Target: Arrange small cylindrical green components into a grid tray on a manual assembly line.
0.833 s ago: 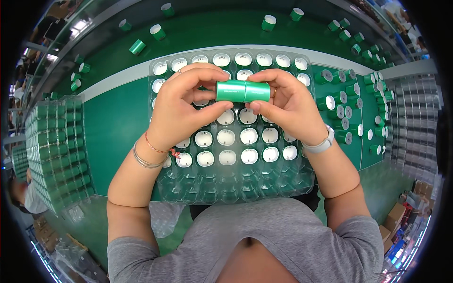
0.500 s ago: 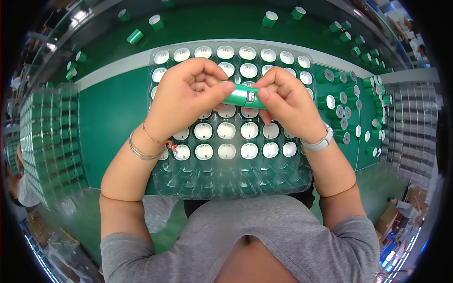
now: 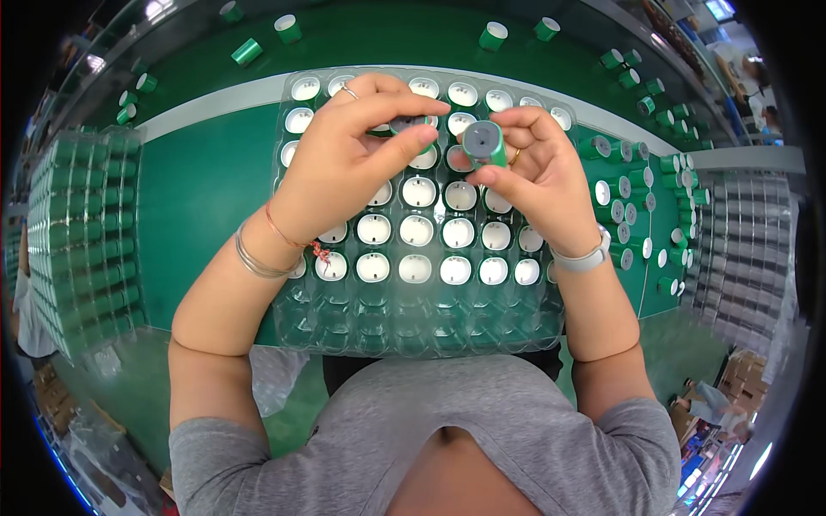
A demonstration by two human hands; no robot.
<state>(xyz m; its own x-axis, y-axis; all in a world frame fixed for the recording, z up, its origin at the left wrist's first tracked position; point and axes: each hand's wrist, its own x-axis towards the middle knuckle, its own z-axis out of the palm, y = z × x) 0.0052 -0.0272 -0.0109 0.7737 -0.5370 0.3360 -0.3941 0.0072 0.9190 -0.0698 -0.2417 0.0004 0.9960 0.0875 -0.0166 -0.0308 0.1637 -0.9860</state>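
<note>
Above the tray, my right hand grips a short green cylinder between thumb and fingers, its grey end face turned up toward me. Beside it, my left hand pinches another green cylinder; its dark end shows between the fingers and thumb, and the rest is mostly covered. The two pieces are apart. Beneath both hands lies a clear plastic tray with rows of white-topped green cylinders in its pockets. Bare pockets show along its near side.
Loose green cylinders stand and lie on the table to the right. Stacks of filled clear trays rise at the left and right. Past a pale rail, scattered cylinders sit on a green surface.
My hands have drawn apart, where they were together on green cylinder pieces. The right-hand cylinder has tipped so its grey end faces up. The view has shifted slightly.
</note>
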